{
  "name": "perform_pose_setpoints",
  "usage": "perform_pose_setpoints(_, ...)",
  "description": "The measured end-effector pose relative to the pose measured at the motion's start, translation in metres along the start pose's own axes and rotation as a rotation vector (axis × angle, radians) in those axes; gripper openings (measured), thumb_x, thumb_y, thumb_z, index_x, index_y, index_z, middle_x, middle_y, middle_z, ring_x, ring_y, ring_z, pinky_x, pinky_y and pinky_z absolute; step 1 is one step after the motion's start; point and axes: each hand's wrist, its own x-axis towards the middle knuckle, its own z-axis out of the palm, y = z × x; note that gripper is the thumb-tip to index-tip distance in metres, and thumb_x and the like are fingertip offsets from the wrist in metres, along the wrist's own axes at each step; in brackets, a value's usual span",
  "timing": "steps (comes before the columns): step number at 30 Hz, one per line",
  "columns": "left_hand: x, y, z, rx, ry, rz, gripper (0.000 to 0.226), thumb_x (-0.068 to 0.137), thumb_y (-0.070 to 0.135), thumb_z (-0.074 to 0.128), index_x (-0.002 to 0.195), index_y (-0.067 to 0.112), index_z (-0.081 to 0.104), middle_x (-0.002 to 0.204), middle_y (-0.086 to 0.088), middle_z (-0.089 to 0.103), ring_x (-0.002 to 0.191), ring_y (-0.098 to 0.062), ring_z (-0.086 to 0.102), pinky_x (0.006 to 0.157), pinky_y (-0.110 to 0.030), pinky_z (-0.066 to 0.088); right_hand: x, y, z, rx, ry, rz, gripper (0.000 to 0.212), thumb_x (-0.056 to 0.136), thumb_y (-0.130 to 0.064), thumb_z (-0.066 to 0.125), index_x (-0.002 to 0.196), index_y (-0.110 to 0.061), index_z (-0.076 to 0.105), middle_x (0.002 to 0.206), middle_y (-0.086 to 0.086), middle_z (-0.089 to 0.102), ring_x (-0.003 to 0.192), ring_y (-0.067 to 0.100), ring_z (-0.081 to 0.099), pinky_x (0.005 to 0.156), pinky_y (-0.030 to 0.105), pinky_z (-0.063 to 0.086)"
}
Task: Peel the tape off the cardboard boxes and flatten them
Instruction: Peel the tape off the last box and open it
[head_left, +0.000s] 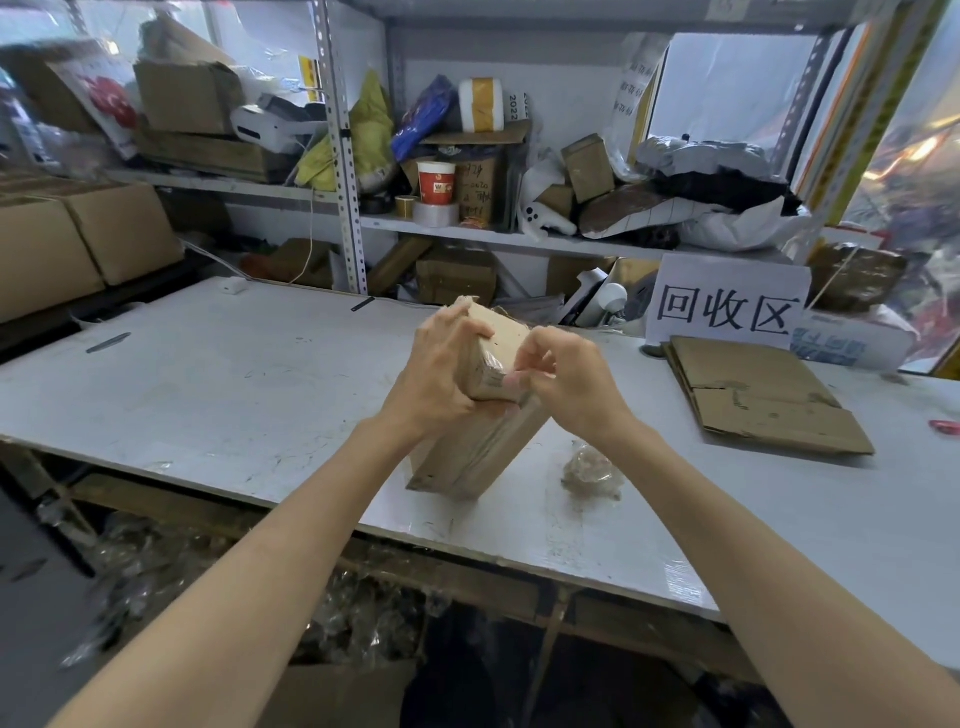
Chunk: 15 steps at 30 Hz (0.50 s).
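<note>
A small brown cardboard box (470, 452) wrapped in clear tape stands tilted on its lower edge on the white table (234, 395). My left hand (441, 374) grips its upper left side. My right hand (563, 376) pinches a strip of clear tape (498, 376) at the box's upper right corner between thumb and fingers. A flattened cardboard box (758, 395) lies on the table to the right. A crumpled ball of peeled tape (592, 470) sits on the table just right of the box.
A white sign with black characters (727, 306) stands behind the flattened box. Metal shelves (345, 156) full of boxes, bags and tape rolls back the table. Stacked cartons (78, 239) stand at the left. Crumpled plastic (171, 566) lies under the table's front edge.
</note>
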Motion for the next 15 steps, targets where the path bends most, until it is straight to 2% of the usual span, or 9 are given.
perform_pose_setpoints(2, 0.004, 0.002, -0.002, 0.032, -0.029, 0.012, 0.081, 0.057, 0.047, 0.089, 0.123, 0.023, 0.05, 0.15, 0.007, 0.035, 0.133, -0.021, 0.038, 0.101, -0.043, 0.042, 0.001, 0.0, 0.0, -0.074, -0.041, -0.039, 0.013, 0.08, -0.009, 0.07, 0.08, -0.012, 0.058, 0.086, 0.006, 0.064, 0.081, 0.027, 0.057, 0.072, 0.045, 0.05)
perform_pose_setpoints(4, 0.005, 0.004, -0.002, 0.072, -0.005, 0.008, 0.079, 0.057, 0.052, 0.087, 0.121, 0.023, 0.049, 0.142, 0.009, 0.042, 0.118, -0.019, 0.05, 0.088, -0.047, 0.051, -0.003, 0.0, 0.003, -0.121, -0.037, -0.054, 0.011, 0.085, -0.008, 0.063, 0.083, -0.01, 0.052, 0.087, 0.01, 0.064, 0.082, 0.031, 0.057, 0.068, 0.045, 0.049)
perform_pose_setpoints(6, 0.006, 0.006, 0.002, 0.089, 0.02, 0.007, 0.08, 0.056, 0.059, 0.082, 0.119, 0.024, 0.048, 0.137, 0.01, 0.044, 0.114, -0.018, 0.05, 0.083, -0.045, 0.051, -0.004, 0.005, 0.005, -0.09, -0.009, -0.059, 0.011, 0.085, -0.006, 0.059, 0.085, -0.01, 0.049, 0.082, 0.009, 0.063, 0.079, 0.028, 0.06, 0.066, 0.045, 0.049)
perform_pose_setpoints(8, 0.006, 0.006, 0.004, 0.099, 0.034, -0.001, 0.085, 0.053, 0.072, 0.072, 0.119, 0.025, 0.047, 0.134, 0.009, 0.044, 0.117, -0.018, 0.045, 0.082, -0.04, 0.048, -0.007, 0.009, 0.005, -0.057, 0.061, -0.053, 0.024, 0.081, -0.009, 0.069, 0.095, -0.013, 0.05, 0.076, 0.001, 0.058, 0.073, 0.016, 0.057, 0.064, 0.036, 0.046)
perform_pose_setpoints(9, 0.006, 0.005, 0.005, 0.109, 0.041, -0.01, 0.087, 0.052, 0.077, 0.068, 0.118, 0.025, 0.047, 0.133, 0.008, 0.043, 0.118, -0.018, 0.041, 0.082, -0.038, 0.046, -0.008, 0.01, 0.003, -0.019, 0.108, -0.034, 0.037, 0.078, -0.013, 0.076, 0.105, -0.015, 0.052, 0.08, 0.001, 0.057, 0.074, 0.014, 0.055, 0.065, 0.031, 0.045)
perform_pose_setpoints(11, 0.007, 0.002, 0.005, 0.153, 0.045, -0.028, 0.088, 0.052, 0.076, 0.068, 0.119, 0.024, 0.045, 0.132, 0.007, 0.039, 0.121, -0.018, 0.03, 0.083, -0.038, 0.045, -0.01, 0.008, 0.002, 0.066, 0.192, 0.0, 0.055, 0.075, -0.024, 0.08, 0.123, -0.018, 0.054, 0.103, 0.003, 0.056, 0.091, 0.014, 0.055, 0.078, 0.025, 0.049)
perform_pose_setpoints(13, 0.008, 0.002, 0.007, 0.211, 0.025, -0.002, 0.085, 0.055, 0.077, 0.064, 0.121, 0.027, 0.043, 0.135, 0.006, 0.035, 0.123, -0.016, 0.023, 0.084, -0.038, 0.044, -0.011, 0.004, 0.006, -0.028, 0.258, -0.018, 0.05, 0.079, -0.035, 0.074, 0.125, -0.02, 0.06, 0.122, 0.002, 0.05, 0.114, 0.016, 0.046, 0.094, 0.026, 0.042)
perform_pose_setpoints(15, 0.009, 0.004, 0.01, 0.27, -0.019, 0.022, 0.08, 0.06, 0.079, 0.056, 0.124, 0.034, 0.041, 0.14, 0.006, 0.031, 0.127, -0.019, 0.021, 0.089, -0.039, 0.046, -0.008, -0.001, 0.009, -0.161, 0.273, -0.026, 0.043, 0.084, -0.044, 0.066, 0.12, -0.02, 0.066, 0.122, -0.001, 0.055, 0.119, 0.016, 0.04, 0.095, 0.028, 0.039)
